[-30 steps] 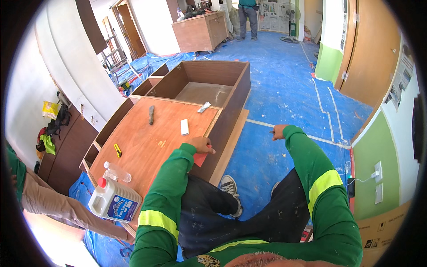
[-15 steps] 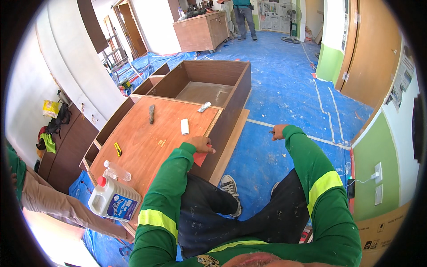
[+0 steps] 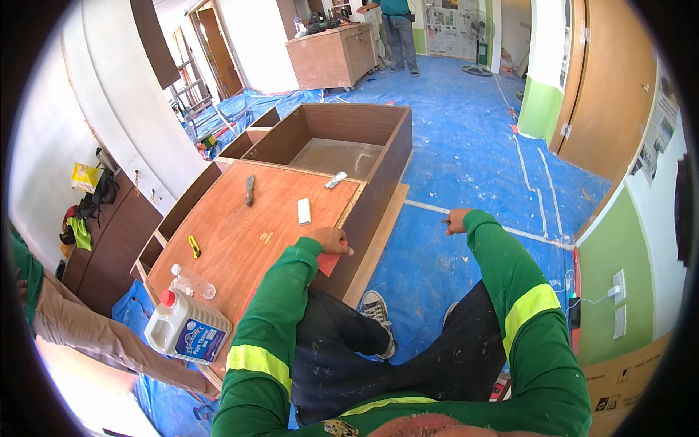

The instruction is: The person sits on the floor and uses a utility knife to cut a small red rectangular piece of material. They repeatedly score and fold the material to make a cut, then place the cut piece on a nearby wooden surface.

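Observation:
My left hand (image 3: 331, 242) grips a red sheet (image 3: 326, 266), like sandpaper, at the near edge of a wooden cabinet (image 3: 364, 226) lying on its back. My right hand (image 3: 457, 222) is closed over the blue sheeting, holding a small dark thing I cannot make out. On the orange plywood panel (image 3: 240, 222) lie a grey stick-like piece (image 3: 250, 191), a crumpled silver piece (image 3: 336, 180), a white block (image 3: 304, 211), a yellow cutter (image 3: 194, 247) and a clear bottle (image 3: 198, 284). A jug with a red cap (image 3: 186, 330) stands near its left end.
A co-worker's legs (image 3: 87, 328) are at left; another co-worker (image 3: 397, 40) stands at the back beside a wooden counter (image 3: 328, 58). A ladder (image 3: 191, 102), a fan (image 3: 478, 44) and a door (image 3: 604, 87) border the blue floor sheeting (image 3: 466, 131). Bags (image 3: 91, 211) lie at left.
The co-worker at the back has shifted and now reaches an arm toward the counter. The far room sits slightly lower in the view. My hands have hardly moved.

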